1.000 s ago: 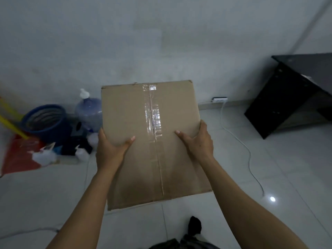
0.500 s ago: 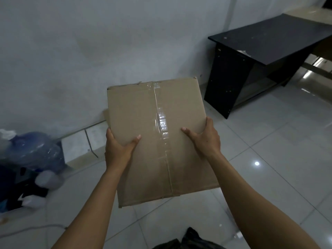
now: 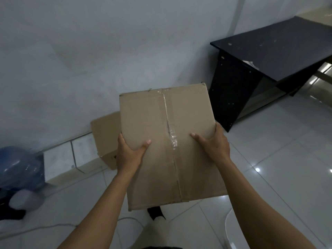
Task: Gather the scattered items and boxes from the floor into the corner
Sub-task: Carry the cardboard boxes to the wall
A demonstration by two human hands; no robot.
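A taped brown cardboard box (image 3: 167,123) is held up in front of me, above the floor. My left hand (image 3: 128,153) grips its left side with the thumb lying on the top face. My right hand (image 3: 214,143) grips the right side, thumb also on top. Behind and below it, a second cardboard box (image 3: 106,139) stands on the floor against the grey wall, partly hidden by the carried box.
A black desk (image 3: 269,49) stands at the right against the wall. A blue water jug (image 3: 19,166) and white and dark items (image 3: 18,202) lie at the left. A white cable (image 3: 53,226) runs across the tiled floor. My foot (image 3: 156,212) shows below the box.
The view has swung further right along the wall. The second box on the floor has come into sight behind the carried one. Both hands keep the same hold.
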